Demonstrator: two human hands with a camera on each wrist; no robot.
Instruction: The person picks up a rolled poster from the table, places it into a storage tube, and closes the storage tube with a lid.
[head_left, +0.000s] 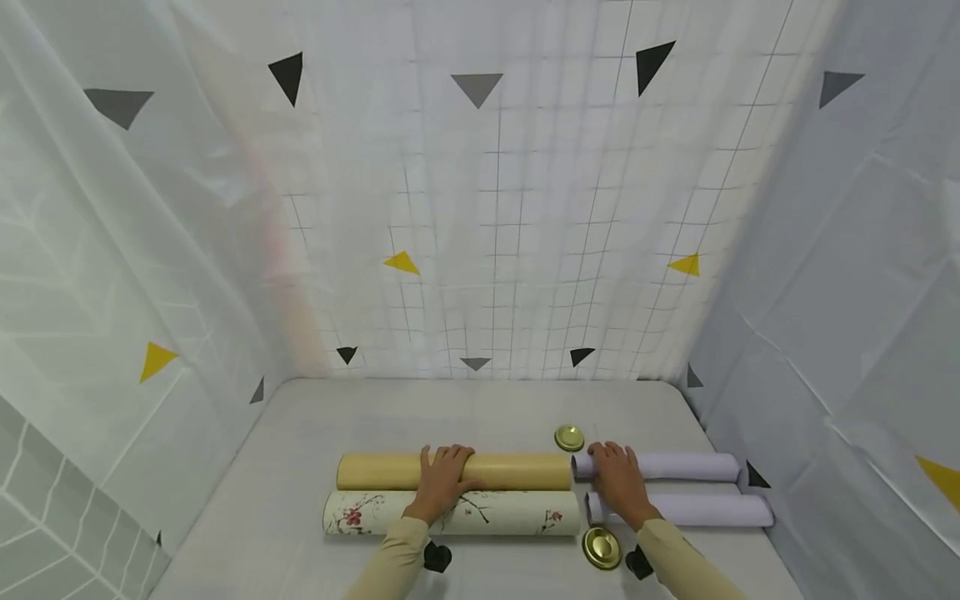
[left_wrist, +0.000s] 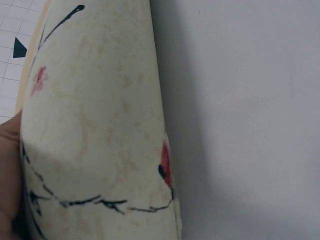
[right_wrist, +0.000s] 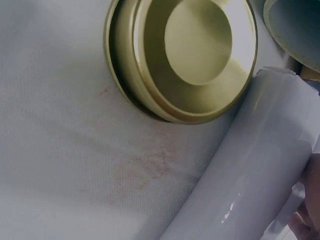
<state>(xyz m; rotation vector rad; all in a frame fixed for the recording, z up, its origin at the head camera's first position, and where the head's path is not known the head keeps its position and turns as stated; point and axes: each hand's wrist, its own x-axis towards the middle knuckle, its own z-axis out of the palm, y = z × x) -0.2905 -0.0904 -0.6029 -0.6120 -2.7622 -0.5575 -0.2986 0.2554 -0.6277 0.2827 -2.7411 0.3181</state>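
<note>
The left hand (head_left: 444,482) and right hand (head_left: 621,482) are apart, each holding a roll from above. The left hand grips the yellow roll (head_left: 521,472), with its thumb on the near side. The right hand grips the far lilac roll (head_left: 690,467) close to its left end. Both rolls lie flat on the white table (head_left: 375,417). In front of them lie the blossom-print roll (head_left: 513,520) and the near lilac roll (head_left: 712,510). One gold lid (head_left: 569,438) sits behind the rolls and another gold lid (head_left: 602,547) in front.

This looks like the taking-hold step. To move the rolls, the hands would need to squeeze gently and keep them from rolling. Both arms reach forward and lean in, backs of the hands up, wrists above the front rolls.
</note>
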